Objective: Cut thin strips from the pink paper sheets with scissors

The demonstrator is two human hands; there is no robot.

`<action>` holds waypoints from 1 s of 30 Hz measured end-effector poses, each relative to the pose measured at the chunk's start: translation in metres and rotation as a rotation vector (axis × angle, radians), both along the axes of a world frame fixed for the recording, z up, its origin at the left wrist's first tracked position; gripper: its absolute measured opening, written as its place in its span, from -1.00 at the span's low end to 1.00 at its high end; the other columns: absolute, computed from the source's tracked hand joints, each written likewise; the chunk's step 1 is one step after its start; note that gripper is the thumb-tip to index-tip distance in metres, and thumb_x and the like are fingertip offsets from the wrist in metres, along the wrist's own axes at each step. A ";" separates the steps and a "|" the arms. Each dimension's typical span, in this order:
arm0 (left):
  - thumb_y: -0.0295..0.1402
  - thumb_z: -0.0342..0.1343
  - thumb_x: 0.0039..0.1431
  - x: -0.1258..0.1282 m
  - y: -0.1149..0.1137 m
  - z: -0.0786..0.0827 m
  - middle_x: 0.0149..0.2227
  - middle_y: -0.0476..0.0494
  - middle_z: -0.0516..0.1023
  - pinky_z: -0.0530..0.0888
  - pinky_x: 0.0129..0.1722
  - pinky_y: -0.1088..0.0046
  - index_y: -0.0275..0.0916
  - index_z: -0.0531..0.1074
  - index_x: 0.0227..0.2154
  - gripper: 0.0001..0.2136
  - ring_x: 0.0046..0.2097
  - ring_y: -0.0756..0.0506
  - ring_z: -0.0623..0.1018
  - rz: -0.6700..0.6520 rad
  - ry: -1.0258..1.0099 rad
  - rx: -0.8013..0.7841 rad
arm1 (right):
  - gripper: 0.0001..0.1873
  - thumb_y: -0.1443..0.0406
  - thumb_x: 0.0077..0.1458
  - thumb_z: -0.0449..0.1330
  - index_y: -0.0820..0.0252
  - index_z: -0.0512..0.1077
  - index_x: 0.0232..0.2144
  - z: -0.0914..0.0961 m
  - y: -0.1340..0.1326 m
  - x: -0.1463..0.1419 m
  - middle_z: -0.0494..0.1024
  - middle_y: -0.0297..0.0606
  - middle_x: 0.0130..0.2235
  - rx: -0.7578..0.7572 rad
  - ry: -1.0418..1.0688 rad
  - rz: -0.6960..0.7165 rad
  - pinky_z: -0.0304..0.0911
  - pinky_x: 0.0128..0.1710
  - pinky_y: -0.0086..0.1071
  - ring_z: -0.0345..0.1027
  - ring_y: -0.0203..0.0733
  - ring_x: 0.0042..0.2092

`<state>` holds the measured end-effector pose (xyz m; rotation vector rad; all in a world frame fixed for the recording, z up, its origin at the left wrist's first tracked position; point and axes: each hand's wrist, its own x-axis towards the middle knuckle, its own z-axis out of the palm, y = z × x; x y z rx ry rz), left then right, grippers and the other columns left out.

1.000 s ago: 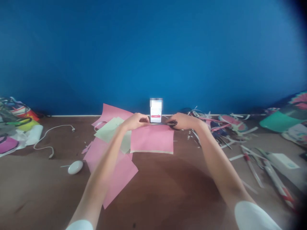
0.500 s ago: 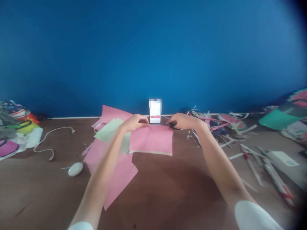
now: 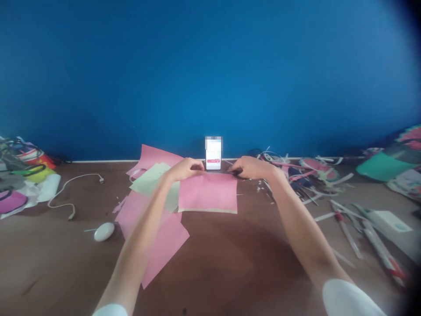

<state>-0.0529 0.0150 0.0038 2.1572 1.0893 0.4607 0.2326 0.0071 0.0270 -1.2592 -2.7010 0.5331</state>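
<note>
The pink sheet (image 3: 208,193) lies just in front of the phone (image 3: 213,153), on the person's side of it; a pale strip shows along the sheet's near edge, perhaps the underside or a second layer; the phone stands upright close to the blue wall (image 3: 210,79), presumably so that its lit screen faces the person.

The left hand (image 3: 187,169) is just left of the phone, at the sheet's far edge; its fingers are bent, apparently to steady the paper, though I cannot tell whether they pinch it or only press on it; the right hand (image 3: 248,167) is just right of the phone, fingers closed around a dark tool (image 3: 242,177), probably scissors; the tool points towards the phone along the sheet's far edge, which likely explains why the hands sit at opposite ends.

Left of the phone, more pink paper (image 3: 169,250) and a pale green sheet (image 3: 148,181) overlap loosely, partly behind the left forearm, perhaps pushed aside to leave working room; farther left lie a white cable (image 3: 74,177) and a rounded white object (image 3: 104,231); well right of the phone, paper scraps (image 3: 311,184) and a long red-and-white tool (image 3: 383,250) lie beyond the right forearm.
</note>
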 end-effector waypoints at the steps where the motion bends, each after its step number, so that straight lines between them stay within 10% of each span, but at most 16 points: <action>1: -0.09 0.11 0.11 0.000 0.000 0.000 -0.27 -0.09 0.55 0.30 -0.34 0.47 -0.22 0.48 -0.33 -0.72 -0.29 -0.06 0.47 -0.004 -0.002 -0.002 | -0.53 0.45 -0.16 0.08 -0.04 0.60 -0.24 0.000 0.000 0.000 0.63 -0.40 -0.32 -0.011 -0.010 0.008 0.13 -0.43 -0.44 0.42 -0.24 -0.39; 30: -0.14 0.10 0.13 0.002 0.007 -0.009 -0.22 -0.09 0.54 0.31 -0.32 0.45 -0.23 0.49 -0.34 -0.75 -0.25 -0.08 0.47 -0.050 -0.004 0.023 | -0.55 0.40 -0.09 0.10 -0.05 0.56 -0.15 -0.006 0.002 0.001 0.61 -0.35 -0.17 0.057 -0.137 -0.020 0.16 -0.36 -0.44 0.45 -0.18 -0.22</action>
